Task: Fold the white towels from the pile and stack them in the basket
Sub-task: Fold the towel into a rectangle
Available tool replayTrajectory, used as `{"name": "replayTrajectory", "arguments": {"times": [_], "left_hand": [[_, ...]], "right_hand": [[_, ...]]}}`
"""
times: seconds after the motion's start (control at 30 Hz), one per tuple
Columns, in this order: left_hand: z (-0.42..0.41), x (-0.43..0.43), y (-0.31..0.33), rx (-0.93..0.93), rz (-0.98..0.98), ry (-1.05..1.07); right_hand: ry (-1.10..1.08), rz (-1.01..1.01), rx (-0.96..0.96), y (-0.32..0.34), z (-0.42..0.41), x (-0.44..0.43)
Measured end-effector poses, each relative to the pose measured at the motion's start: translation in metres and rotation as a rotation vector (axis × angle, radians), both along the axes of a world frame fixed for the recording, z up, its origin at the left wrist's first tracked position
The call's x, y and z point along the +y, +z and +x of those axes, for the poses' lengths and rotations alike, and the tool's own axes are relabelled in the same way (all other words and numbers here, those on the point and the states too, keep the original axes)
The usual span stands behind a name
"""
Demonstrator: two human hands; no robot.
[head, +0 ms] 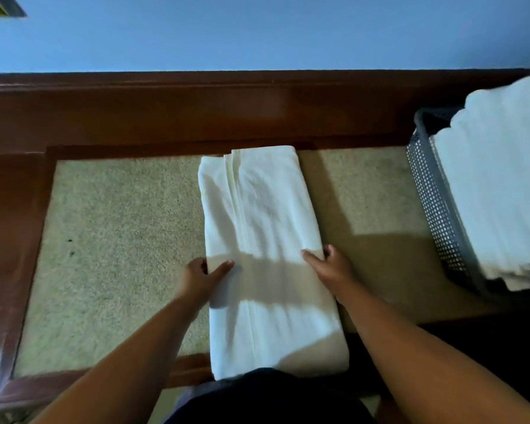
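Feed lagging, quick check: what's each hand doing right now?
Left hand: grips the towel at its left edge.
Right hand: grips the towel's right edge.

Basket (432, 191) & stacked towels (496, 185) cut off at rt edge; basket inside hidden. Towel (266, 240) near end behind dark clothing (273, 396). Left hand (196, 276), right hand (331, 267): most fingers out of sight at towel's sides.

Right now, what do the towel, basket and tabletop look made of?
The towel: soft matte white cloth, creasing and folding thickly. The basket: probably grey plastic, a rigid wall of moulded grid holes. The tabletop: speckled beige, matte, stone or laminate, unclear; its frame looks like glossy reddish-brown wood.
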State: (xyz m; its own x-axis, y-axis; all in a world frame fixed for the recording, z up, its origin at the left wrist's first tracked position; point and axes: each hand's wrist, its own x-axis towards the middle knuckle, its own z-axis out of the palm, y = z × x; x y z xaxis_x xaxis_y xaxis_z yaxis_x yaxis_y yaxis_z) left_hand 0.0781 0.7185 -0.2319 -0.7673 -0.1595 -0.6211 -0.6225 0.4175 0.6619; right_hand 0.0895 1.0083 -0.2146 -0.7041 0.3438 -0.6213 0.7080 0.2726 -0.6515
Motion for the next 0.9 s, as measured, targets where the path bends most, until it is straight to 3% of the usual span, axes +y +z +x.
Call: {"name": "replayTrajectory", "arguments": {"times": [0.17, 0.33, 0.53, 0.63, 0.77, 0.9], "left_hand": [[0.099, -0.001, 0.004, -0.113, -0.012, -0.143], [0.178, -0.007, 0.019, -0.056, -0.034, -0.190], [0.270, -0.012, -0.001, -0.367, 0.160, -0.344], [0.319, 0.006, -0.004, -0.379, 0.132, -0.146], [0.354, 0.024, 0.003, -0.250, 0.126, 0.181], [0.372, 0.031, 0.017, -0.169, -0.093, 0.247]], "right_hand": [[0.009, 0.033, -0.119, 0.012, 0.117, 0.003], [-0.024, 0.133, -0.101, 0.014, 0.195, -0.003], [-0.104, -0.142, -0.310, -0.018, 0.273, -0.008], [-0.043, -0.163, -0.341, -0.026, 0.318, -0.008], [-0.057, -0.117, -0.171, -0.002, 0.351, -0.006], [0.033, 0.000, -0.036, 0.030, 0.352, -0.003]]}}
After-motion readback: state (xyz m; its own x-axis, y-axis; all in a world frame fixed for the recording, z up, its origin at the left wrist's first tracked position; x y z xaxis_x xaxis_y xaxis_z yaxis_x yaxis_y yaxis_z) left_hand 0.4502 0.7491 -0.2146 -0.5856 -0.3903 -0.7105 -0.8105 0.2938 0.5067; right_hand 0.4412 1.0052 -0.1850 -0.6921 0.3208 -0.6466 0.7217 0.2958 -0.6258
